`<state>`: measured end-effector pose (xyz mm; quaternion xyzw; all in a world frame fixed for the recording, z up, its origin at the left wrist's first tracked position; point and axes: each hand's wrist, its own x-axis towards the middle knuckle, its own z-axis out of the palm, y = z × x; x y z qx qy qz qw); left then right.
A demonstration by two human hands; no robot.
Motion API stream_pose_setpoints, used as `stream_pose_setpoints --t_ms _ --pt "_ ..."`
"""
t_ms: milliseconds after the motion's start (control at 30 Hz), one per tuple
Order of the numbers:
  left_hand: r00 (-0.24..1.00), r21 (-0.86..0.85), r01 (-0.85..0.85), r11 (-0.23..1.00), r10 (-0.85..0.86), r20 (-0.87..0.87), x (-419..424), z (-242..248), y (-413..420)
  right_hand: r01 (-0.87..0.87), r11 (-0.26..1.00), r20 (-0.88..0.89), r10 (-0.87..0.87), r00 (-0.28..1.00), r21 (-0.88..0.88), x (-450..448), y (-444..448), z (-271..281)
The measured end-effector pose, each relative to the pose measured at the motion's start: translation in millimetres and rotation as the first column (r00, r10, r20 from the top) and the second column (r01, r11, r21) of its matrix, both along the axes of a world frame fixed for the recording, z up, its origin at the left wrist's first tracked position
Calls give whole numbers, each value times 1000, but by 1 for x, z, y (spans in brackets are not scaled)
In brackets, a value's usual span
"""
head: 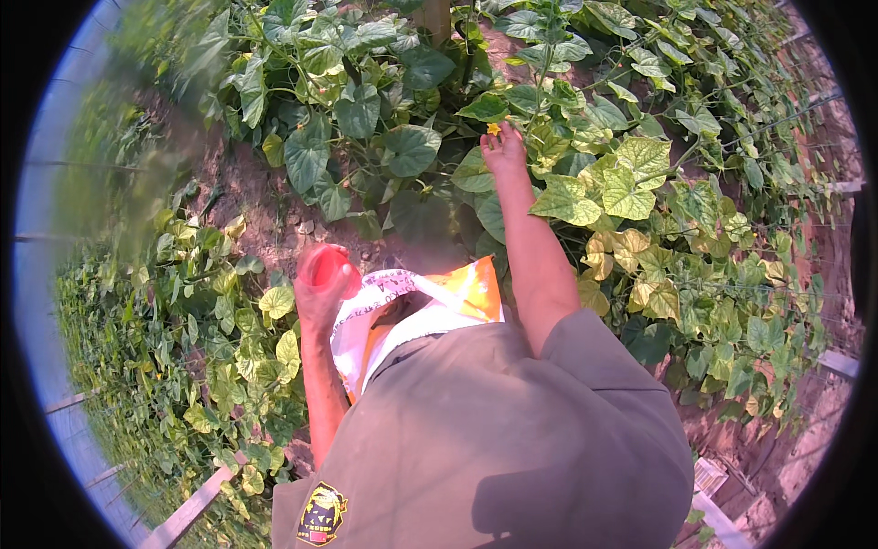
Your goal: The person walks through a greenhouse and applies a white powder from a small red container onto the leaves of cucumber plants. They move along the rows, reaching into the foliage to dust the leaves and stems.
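A red translucent cup [324, 267] is held in my left hand [317, 298], its mouth facing up. My right arm stretches out to a leafy vine, probably cucumber. There my right hand [506, 151] has its fingertips at a small yellow flower [493, 129] under a green leaf [484, 108]. Whether the fingers pinch the flower or its stem is too small to tell. Between my arms, against my waist, hangs a white and orange printed plastic sack [473, 285], its mouth gaping. What lies inside it is in shadow.
Dense vines [411, 147] climb in front, with yellowing leaves [634, 178] right of my arm. More plants [226, 329] crowd the left side. Dry soil [274, 199] shows between the rows. A wooden post [433, 20] stands ahead, and a pale bar [192, 508] lies at lower left.
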<state>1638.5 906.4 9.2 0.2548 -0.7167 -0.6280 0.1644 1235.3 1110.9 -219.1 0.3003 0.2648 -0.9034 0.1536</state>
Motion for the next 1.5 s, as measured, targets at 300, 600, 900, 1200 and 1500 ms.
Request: stream_pose_setpoints --t_ms 300,600,900,1200,1500 --pt "997 40 -50 998 47 55 -4 0 -2 -243 970 -206 237 949 -7 31 19 -34" --pt "999 97 -15 995 11 46 -9 -6 -4 -332 883 -82 378 922 332 95 35 -21" --pt "999 130 -2 992 -3 42 -5 -6 -2 -235 953 -132 262 956 191 103 41 -37" --pt "998 46 -24 999 21 56 14 -18 -4 -272 917 -55 299 953 290 78 65 -15" --pt "993 83 -85 993 77 89 13 -14 5 360 502 -542 282 791 786 -58 158 -131"
